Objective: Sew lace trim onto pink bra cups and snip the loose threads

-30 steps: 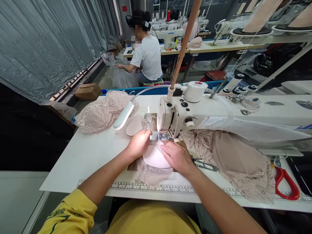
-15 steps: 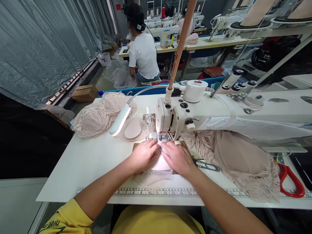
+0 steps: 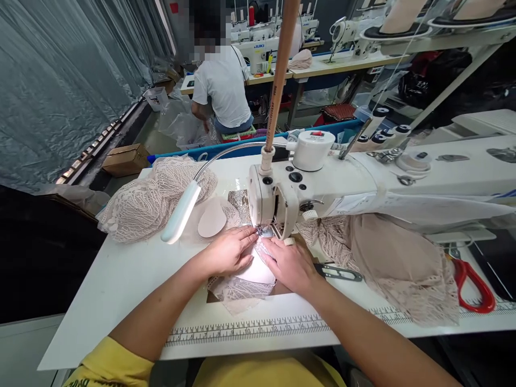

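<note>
A pale pad-like piece of fabric (image 3: 253, 270) edged with beige lace (image 3: 241, 290) lies under the needle area of a white sewing machine (image 3: 269, 201). My left hand (image 3: 229, 251) rests flat on its left side, fingers stretched toward the presser foot (image 3: 263, 231). On the right side, my right hand (image 3: 291, 264) lies palm down with its fingers extended over the lace. Both hands are open and press the material against the bed. The stitching point is partly hidden by fingers and glare.
A lamp (image 3: 181, 210) on a bent neck hangs left of the needle. Lace pieces (image 3: 149, 201) are heaped behind it, near a pale oval piece (image 3: 212, 217). To the right are thread snips (image 3: 341, 272), beige fabric (image 3: 397, 255) and red-handled scissors (image 3: 475, 285). A person (image 3: 223, 88) sits ahead.
The view has shifted slightly. The fabric has turned, its lace end swinging to the left. My left hand has moved a little outward with it, and a wider gap shows between my hands.
</note>
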Tool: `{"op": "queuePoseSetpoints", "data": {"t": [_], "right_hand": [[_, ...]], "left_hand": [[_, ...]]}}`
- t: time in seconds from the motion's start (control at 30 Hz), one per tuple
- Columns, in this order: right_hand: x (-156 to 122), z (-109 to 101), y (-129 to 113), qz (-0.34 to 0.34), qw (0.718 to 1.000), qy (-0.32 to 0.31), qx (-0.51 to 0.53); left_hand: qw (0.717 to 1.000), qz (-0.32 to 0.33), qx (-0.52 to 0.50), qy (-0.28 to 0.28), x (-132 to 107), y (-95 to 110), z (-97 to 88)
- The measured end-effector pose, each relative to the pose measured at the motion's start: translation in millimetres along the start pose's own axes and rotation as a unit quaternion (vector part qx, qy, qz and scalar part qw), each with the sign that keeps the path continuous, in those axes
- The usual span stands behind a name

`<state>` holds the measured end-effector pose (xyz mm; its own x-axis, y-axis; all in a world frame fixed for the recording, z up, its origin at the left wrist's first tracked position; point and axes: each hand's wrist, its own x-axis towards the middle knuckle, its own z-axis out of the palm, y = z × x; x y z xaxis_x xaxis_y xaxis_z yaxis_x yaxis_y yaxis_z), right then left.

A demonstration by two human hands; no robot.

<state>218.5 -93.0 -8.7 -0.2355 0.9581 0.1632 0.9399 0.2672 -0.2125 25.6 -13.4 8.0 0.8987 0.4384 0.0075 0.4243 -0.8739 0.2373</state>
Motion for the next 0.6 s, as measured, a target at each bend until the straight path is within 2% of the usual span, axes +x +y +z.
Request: {"op": "queuePoseSetpoints", "data": {"t": [0.1, 0.2, 0.3, 0.4, 0.6], "right_hand": [[-0.7, 0.9, 3.0, 0.000, 1.000, 0.015, 0.019], [-2.2, 3.4, 7.0, 0.002, 0.998, 0.059, 0.038], [-3.7, 5.0, 9.7, -0.006, 0.994, 0.102, 0.048], [-4.7, 4.1, 10.0, -0.027, 0.992, 0.110, 0.053], [-4.6, 1.2, 6.6, -0.077, 0.988, 0.111, 0.079]], "left_hand": [[0.999, 0.011, 0.032, -0.007, -0.7, -1.1, -7.8], [0.997, 0.015, 0.071, 0.025, -3.3, 6.5, -9.8], [0.994, 0.036, 0.069, 0.073, -5.9, 16.5, -2.2], [0.993, 0.039, 0.039, 0.109, -7.3, 22.0, 8.7], [0.992, 0.037, 0.014, 0.117, -7.4, 20.1, 13.2]]}}
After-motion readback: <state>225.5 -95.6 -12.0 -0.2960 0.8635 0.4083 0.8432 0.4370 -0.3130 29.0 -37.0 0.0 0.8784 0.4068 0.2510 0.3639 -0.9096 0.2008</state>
